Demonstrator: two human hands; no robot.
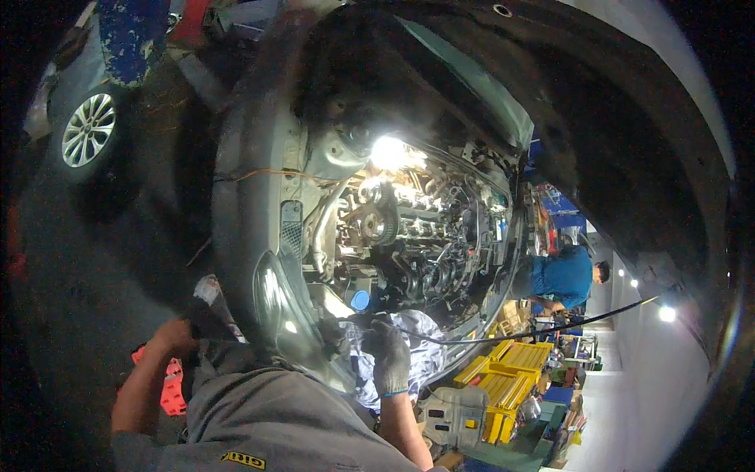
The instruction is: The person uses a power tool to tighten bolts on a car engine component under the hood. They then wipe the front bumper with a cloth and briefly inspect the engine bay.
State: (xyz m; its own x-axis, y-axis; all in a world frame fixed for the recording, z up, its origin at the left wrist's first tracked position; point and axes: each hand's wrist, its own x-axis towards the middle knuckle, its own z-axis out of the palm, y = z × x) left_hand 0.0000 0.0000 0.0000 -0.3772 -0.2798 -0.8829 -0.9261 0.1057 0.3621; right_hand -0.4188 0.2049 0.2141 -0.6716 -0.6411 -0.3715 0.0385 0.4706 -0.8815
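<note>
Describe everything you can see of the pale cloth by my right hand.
The pale cloth looks like soft fabric with darker patches and lies crumpled over the engine bay's near edge, close to the round blue cap. The gloved right hand lies across its middle, hiding part; whether the fingers grip it is unclear. A black rod crosses its right side.

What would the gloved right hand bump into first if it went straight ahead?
Probably the engine, just beyond the cloth by the right hand; the blue cap seems slightly left of that line. Depth is unclear.
</note>
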